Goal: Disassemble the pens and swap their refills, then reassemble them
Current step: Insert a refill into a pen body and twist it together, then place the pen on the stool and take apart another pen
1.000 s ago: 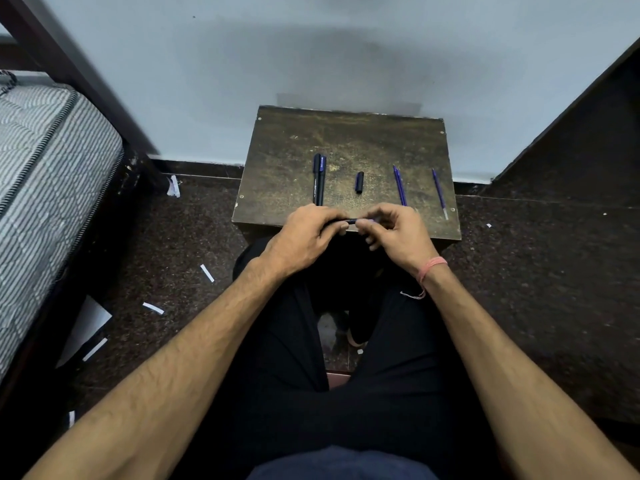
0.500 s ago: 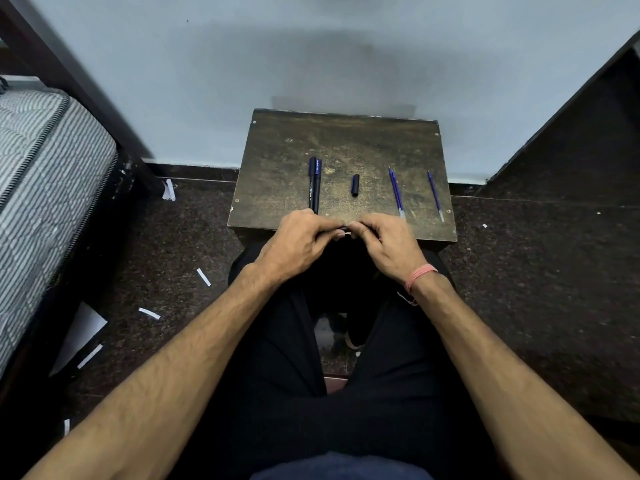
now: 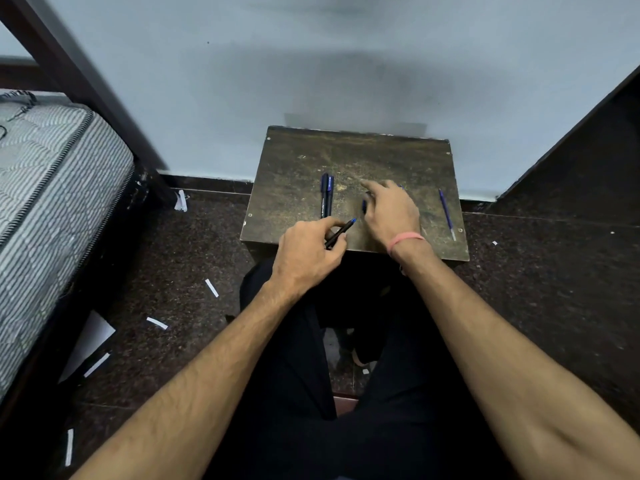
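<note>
The two hands were together at the near edge of the small table (image 3: 287, 188) half a second ago; now they have come apart. The left hand (image 3: 306, 256) holds a black pen barrel (image 3: 339, 233) with its fingers curled round it, and the blue tip points up and to the right. The right hand (image 3: 389, 209) has moved out over the middle of the table. Its fingers are bent and blurry, with something small and blue (image 3: 364, 205) at its thumb side; I cannot tell if it holds it. Two capped pens (image 3: 326, 195) lie side by side, touching, just past the left hand. A thin blue refill (image 3: 446, 213) lies alone near the right edge. A pink band (image 3: 405, 240) is on the right wrist. White paper scraps (image 3: 156, 323) lie on the dark floor, and a striped mattress (image 3: 52, 188) is far left.
</note>
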